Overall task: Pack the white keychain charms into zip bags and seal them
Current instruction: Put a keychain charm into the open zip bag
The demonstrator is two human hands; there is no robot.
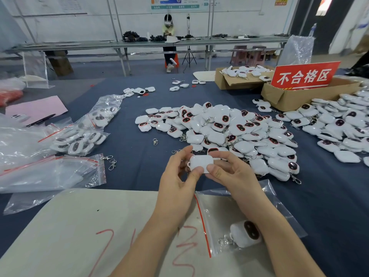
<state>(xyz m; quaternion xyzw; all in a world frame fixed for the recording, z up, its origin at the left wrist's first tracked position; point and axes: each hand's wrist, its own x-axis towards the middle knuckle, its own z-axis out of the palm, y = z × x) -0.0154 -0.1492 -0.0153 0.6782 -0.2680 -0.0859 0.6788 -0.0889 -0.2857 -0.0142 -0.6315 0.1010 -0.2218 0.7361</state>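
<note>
dark blue cloth (pixel 135 172) is spread over a wide work surface in a workshop, where a single white keychain charm (pixel 201 163) is held up between two bare hands just above the near edge of a large loose pile of charms (pixel 229 132). the charm is pinched at its left end by the curled thumb and fingers of the left hand (pixel 177 182) and at its right end by those of the right hand (pixel 233 174), with its plain white back turned to the camera and a bit of metal clasp showing by the left palm. beneath the right forearm a clear zip bag (pixel 217 216) with a red seal strip is laid on a pale cardboard sheet (pixel 79 226) marked with red scrawl; one packed charm (pixel 245 233), dark face up, is seen inside it. filled bags (pixel 83 134) and flat empty bags (pixel 50 176) are heaped at the left. a second heap of charms (pixel 339 124) is spread at the right, beside a cardboard box (pixel 295 100) topped by a red sign (pixel 305 75) with white chinese characters. a seated person (pixel 168 29) is seen at a far bench.
</note>
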